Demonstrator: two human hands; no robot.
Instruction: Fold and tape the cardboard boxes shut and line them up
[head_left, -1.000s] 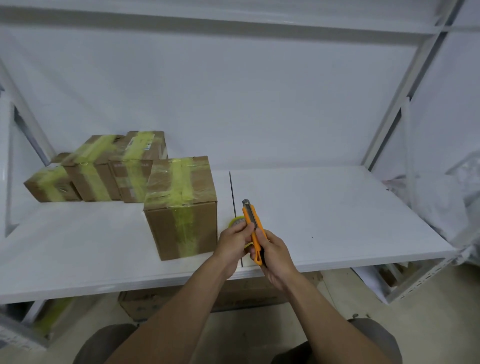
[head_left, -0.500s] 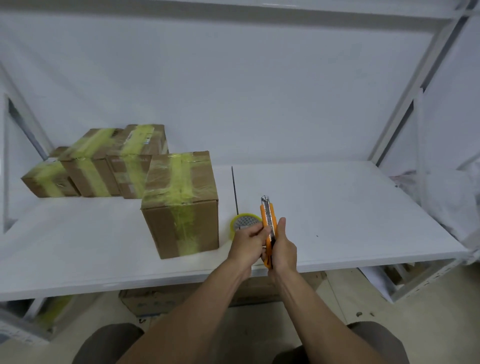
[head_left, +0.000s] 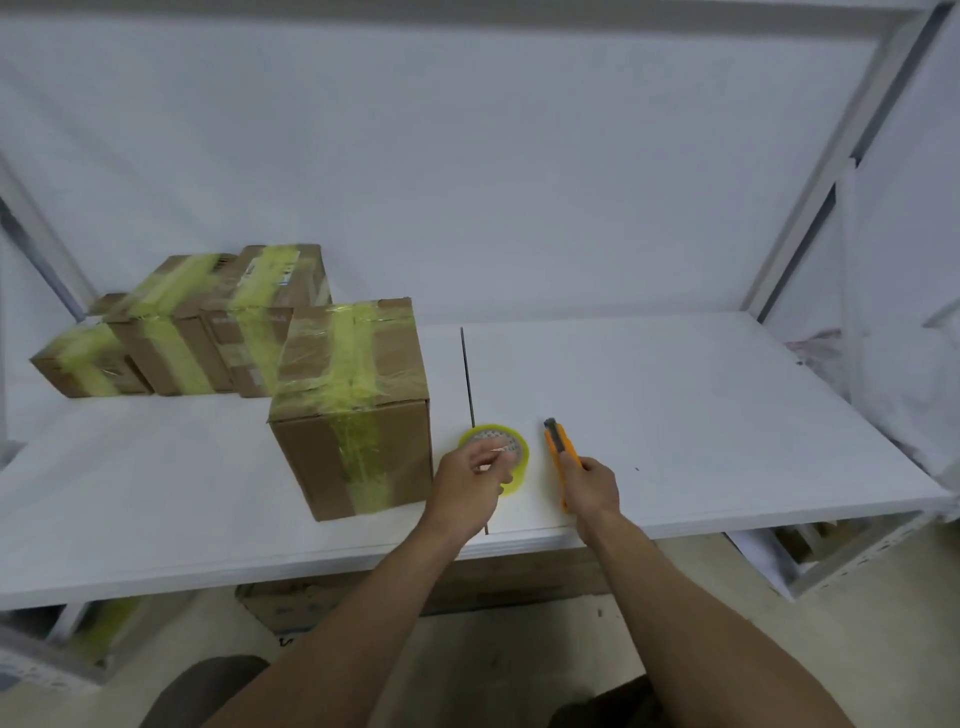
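Splits the hands apart since a moment ago: grips orange plastic utility knife (head_left: 560, 449) in right hand (head_left: 592, 486), tip pointing away, presumably for safety; lowers left hand (head_left: 470, 483) over round yellow tape roll (head_left: 506, 441) just right of yellow-taped brown cardboard box (head_left: 353, 410), grip unreadable through blur.

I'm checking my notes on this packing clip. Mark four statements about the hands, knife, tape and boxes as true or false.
1. The right hand grips the orange utility knife. True.
2. The tape roll sits on top of the nearest box. False: it lies on the shelf board, right of that box.
3. The nearest box is taped shut with yellow-green tape. True.
4. Only two boxes stand on the shelf board. False: at least four do.
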